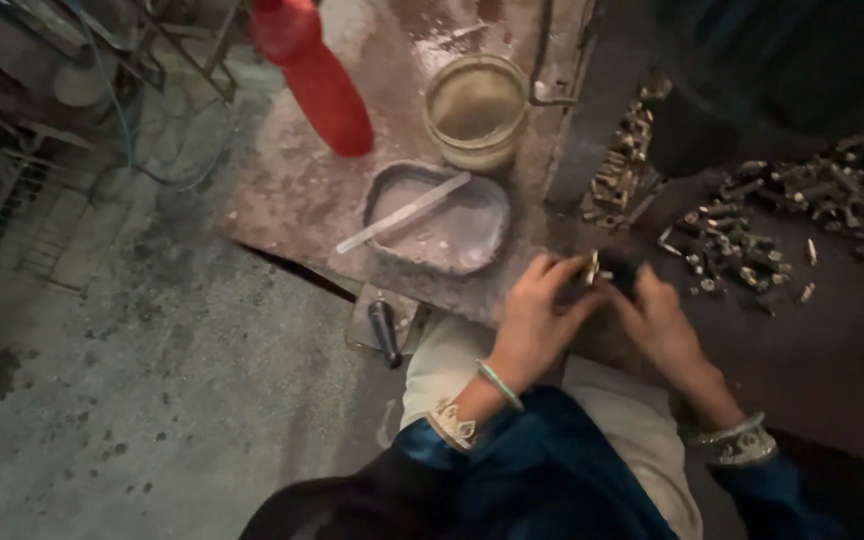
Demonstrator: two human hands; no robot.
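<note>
My left hand (537, 318) pinches a small brass-coloured metal part (591, 268) at its fingertips. My right hand (660, 318) meets it from the right and closes around a small dark piece (620, 272) pressed against that part. Both hands hover at the near edge of a worn metal worktable (292, 190). Bangles and blue sleeves show at both wrists. A heap of small metal bolts and fittings (752, 230) lies just right of the hands.
On the table stand a red plastic bottle (314, 75), a round jar of cloudy liquid (475, 108) and a shallow metal tray (439, 220) holding a flat strip (404, 213). A dark handled tool (385, 332) lies below the table edge. Concrete floor and wire racks are at left.
</note>
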